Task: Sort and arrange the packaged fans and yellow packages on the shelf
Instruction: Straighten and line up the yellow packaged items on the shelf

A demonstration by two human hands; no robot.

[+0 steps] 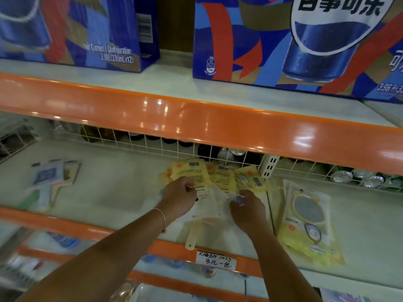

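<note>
At the frame's centre, on the shelf [122,192], the left hand [177,198] pinches the lower edge of the front yellow package [193,175]. The right hand [247,209] has its fingers curled into the clear wrap of a packaged fan [209,216]. The fan's long axis runs from the hands toward the frame's bottom, its handle overhanging the shelf lip. The yellow packages fan out just above both grips, so a short push upward would likely square them. More fans lie at right [309,216] and left [51,182].
</note>
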